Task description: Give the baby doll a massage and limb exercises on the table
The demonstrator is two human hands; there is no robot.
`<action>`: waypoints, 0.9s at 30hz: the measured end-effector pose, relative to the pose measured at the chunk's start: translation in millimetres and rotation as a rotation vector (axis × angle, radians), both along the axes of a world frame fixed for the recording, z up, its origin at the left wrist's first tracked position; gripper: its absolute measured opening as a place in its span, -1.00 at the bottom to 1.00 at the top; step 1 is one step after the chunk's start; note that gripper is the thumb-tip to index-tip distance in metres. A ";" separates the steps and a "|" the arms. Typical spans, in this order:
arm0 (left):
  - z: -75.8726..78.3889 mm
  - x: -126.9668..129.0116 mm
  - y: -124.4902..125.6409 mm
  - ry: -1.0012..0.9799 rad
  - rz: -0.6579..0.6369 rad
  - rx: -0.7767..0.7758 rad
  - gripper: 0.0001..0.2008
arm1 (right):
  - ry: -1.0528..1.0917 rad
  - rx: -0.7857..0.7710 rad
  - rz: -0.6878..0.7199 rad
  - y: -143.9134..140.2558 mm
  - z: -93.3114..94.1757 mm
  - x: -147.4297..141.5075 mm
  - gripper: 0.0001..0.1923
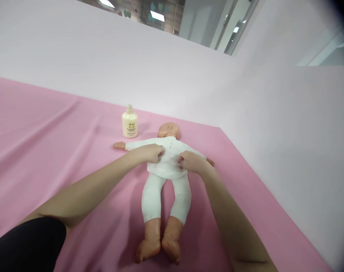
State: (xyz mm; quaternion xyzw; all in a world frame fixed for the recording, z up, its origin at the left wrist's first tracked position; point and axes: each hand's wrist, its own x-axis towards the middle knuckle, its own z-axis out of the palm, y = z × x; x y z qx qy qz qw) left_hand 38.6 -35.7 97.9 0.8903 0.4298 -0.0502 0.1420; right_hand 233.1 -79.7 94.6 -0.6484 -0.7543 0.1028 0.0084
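A baby doll [153, 247] lies stretched out on its back, head away from me and bare feet towards me. It wears a white long-sleeved shirt [169, 166] and white trousers [151, 198]. On the left of the doll's chest, my left hand [153, 153] is closed with its fingers pinched at the shirt. My right hand [192, 161] is closed too, its curled fingers gripping the shirt on the right side. Some fingertips are hidden or slightly blurred. The doll's arms spread out to both sides.
A pale yellow pump bottle [130, 124] stands upright beyond the doll's left-side arm. A pink cloth [61, 151] with a few creases covers the surface. White walls [118, 64] rise behind and to the right, with a window [160, 17] at the top.
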 end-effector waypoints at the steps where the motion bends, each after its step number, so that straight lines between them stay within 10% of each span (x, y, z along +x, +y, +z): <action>1: -0.6 0.0 0.6 -0.011 0.012 0.001 -0.77 | -0.006 -0.055 -0.001 -0.1 1.2 -0.4 -0.76; 27: -42.2 -1.7 33.5 -0.235 -0.033 0.256 -0.82 | 0.107 0.243 0.003 37.8 -48.7 14.4 -0.80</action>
